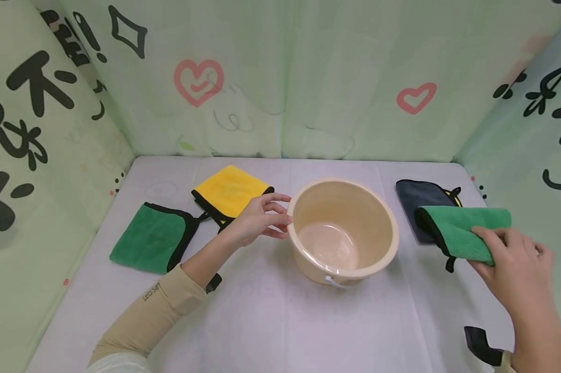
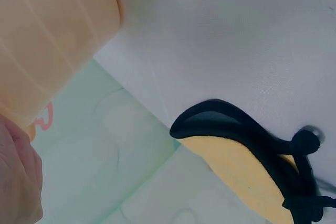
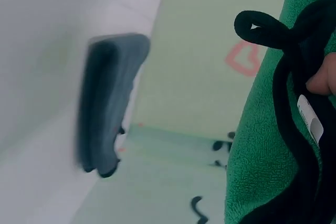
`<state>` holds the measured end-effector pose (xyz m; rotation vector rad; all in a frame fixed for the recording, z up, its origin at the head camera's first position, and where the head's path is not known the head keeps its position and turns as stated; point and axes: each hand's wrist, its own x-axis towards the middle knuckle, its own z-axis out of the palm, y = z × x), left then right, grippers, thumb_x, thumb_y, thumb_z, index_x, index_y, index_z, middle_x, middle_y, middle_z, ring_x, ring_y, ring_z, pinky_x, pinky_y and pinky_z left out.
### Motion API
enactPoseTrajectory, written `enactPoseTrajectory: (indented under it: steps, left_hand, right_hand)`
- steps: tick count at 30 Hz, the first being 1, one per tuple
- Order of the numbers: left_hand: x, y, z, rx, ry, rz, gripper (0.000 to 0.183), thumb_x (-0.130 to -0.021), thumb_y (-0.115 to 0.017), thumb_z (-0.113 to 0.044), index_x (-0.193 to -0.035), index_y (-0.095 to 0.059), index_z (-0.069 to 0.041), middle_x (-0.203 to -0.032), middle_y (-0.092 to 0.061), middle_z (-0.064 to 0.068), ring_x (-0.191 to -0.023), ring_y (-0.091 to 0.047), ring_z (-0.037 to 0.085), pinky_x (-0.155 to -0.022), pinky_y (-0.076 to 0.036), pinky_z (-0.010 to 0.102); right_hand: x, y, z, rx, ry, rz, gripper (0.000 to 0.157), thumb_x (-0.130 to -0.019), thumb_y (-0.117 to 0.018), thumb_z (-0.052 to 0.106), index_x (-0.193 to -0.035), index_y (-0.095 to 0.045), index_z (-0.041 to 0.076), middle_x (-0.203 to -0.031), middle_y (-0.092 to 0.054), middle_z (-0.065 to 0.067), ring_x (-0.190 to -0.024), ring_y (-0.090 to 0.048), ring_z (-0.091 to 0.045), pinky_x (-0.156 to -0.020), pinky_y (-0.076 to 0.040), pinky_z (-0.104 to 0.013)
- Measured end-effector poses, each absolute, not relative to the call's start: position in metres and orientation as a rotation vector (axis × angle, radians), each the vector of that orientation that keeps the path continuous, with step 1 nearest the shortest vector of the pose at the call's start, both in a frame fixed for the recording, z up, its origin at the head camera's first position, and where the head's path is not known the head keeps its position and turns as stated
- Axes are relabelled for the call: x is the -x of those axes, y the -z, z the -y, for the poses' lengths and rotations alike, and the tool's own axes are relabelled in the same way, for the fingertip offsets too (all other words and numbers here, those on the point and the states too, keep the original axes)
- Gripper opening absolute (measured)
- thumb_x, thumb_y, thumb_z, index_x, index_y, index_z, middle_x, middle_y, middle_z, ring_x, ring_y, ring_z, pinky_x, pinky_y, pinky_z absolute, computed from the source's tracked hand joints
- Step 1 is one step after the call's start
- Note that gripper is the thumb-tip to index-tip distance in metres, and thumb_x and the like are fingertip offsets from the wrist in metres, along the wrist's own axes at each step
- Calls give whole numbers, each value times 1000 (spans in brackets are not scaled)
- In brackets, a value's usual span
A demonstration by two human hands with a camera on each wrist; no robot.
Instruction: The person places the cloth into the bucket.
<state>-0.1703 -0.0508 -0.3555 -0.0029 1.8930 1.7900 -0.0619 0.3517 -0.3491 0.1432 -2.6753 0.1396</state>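
Observation:
A beige bucket (image 1: 341, 228) with a white handle stands on the table. My left hand (image 1: 262, 217) is at its left side, fingertips right at the rim and fingers loosely spread; in the left wrist view the hand (image 2: 20, 177) shows partly, beside the bucket (image 2: 58, 30). My right hand (image 1: 518, 259) pinches a folded green cloth (image 1: 467, 228) with black edging and a hanging loop, held above the table's right side. In the right wrist view a fingertip (image 3: 323, 80) presses on the black edging of the green cloth (image 3: 262, 145), near a white label.
Under the held cloth in the head view lies a folded dark grey cloth (image 1: 413, 197). Left of the bucket lie a folded yellow cloth (image 1: 231, 189) and another folded green cloth (image 1: 150, 238). Patterned curtains (image 1: 290, 77) enclose the white table (image 1: 308, 331) at the back and sides.

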Motion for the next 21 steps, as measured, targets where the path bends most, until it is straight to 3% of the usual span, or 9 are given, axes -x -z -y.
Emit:
enactPoseTrajectory:
  steps: [9,10,12,13,15,16,17,19,21]
  left_hand:
    - [171,356,52,8,-1787,-1894,46,-82,-67,-6,-124,-50,-13,-95,-59,12,-65,-64,19,-65,-56,34]
    - [171,356,52,11,-1786,-1896,47,-82,-67,-6,-124,-50,-13,-96,-59,12,-65,-64,19,-65,-56,34]
    - [171,356,51,16,-1785,-1897,47,-81,-68,-7,-124,-50,-13,-96,-60,12,-65,-64,19,-65,-56,34]
    - [171,356,51,17,-1786,-1896,47,-81,-68,-7,-124,-50,-13,-96,-60,12,-65,-64,19,-65,-56,34]
    - [171,356,52,14,-1792,-1888,47,-81,-68,-6,-124,-50,-13,-95,-59,12,-65,-64,19,-65,-56,34]
    - [171,356,52,11,-1793,-1884,47,-81,-68,-6,-124,-50,-13,-95,-59,12,-65,-64,19,-65,-56,34]
    - [171,355,52,9,-1797,-1880,47,-81,-68,-6,-124,-50,-13,-95,-59,12,-65,-64,19,-65,-56,35]
    - [171,356,52,5,-1803,-1870,47,-81,-67,-5,-125,-50,-12,-95,-59,12,-64,-64,19,-65,-56,35]
    - [171,356,52,8,-1804,-1865,48,-81,-68,-5,-125,-50,-12,-95,-58,12,-64,-64,19,-65,-56,35]
  right_hand:
    - [83,326,-323,-362,-122,2568,81,-83,-11,72,-107,-55,8,-96,-49,-24,-87,-45,-47,-78,-29,-62]
    - [86,324,-320,-396,-123,2564,71,-86,-23,68,-107,-55,8,-96,-48,-24,-88,-45,-47,-78,-29,-62]
    - [91,322,-314,-454,-118,2552,68,-88,-25,66,-107,-56,8,-96,-49,-24,-89,-46,-46,-77,-30,-62]
    - [93,321,-310,-478,-118,2555,58,-88,-39,60,-108,-56,8,-97,-49,-24,-89,-46,-46,-78,-30,-62]
    - [97,319,-302,-520,-111,2553,44,-81,-65,40,-108,-56,7,-98,-48,-24,-90,-46,-46,-78,-30,-63]
    - [99,318,-299,-538,-107,2556,45,-73,-74,28,-109,-56,7,-98,-48,-24,-90,-46,-46,-79,-30,-63]
    - [101,317,-295,-557,-105,2554,47,-71,-76,26,-108,-56,7,-98,-48,-23,-90,-46,-46,-80,-30,-63]
    - [105,316,-287,-603,-117,2544,64,-49,-83,3,-107,-56,7,-97,-49,-22,-89,-46,-45,-80,-30,-62]
    - [109,315,-279,-646,-115,2538,64,-49,-83,2,-107,-57,8,-97,-49,-21,-89,-46,-44,-80,-29,-60]
